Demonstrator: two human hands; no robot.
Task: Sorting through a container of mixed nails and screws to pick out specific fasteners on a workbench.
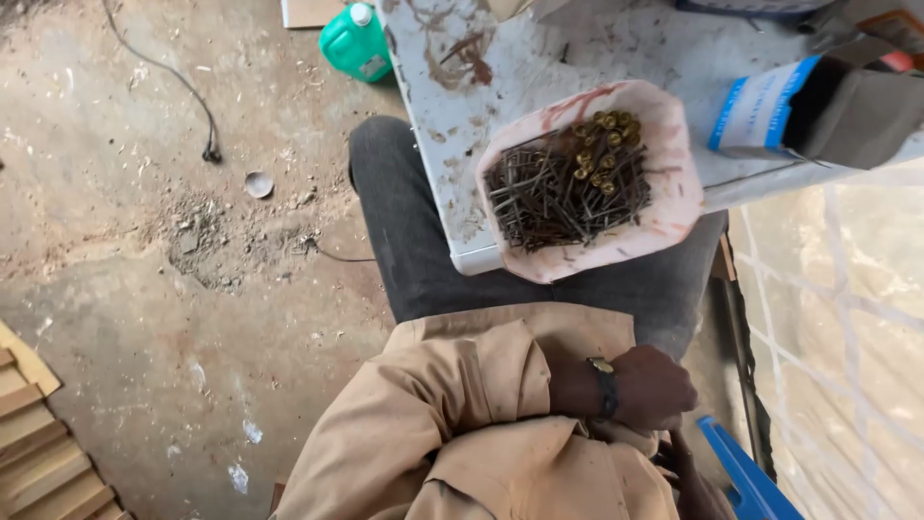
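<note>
I am seated, in a tan work coat and dark trousers. My left hand (654,390), with a wristwatch on its wrist, reaches across my lap to my right side, fingers curled down. What it touches is hidden. Only a small part of my right hand (695,486) shows at the bottom edge, next to a blue plastic piece (746,477). A pale pink bowl (674,207) holding dark nails (553,197) and several brass-headed screws (602,144) rests on the edge of a stained white table (452,193) above my knees.
A green plastic jug (354,40) stands on the dirt floor at the top. A blue and white box (770,106) lies on the table's right side. A black cable (183,87) and a small round lid (258,184) lie on the floor. Wooden boards (43,453) are stacked at the lower left.
</note>
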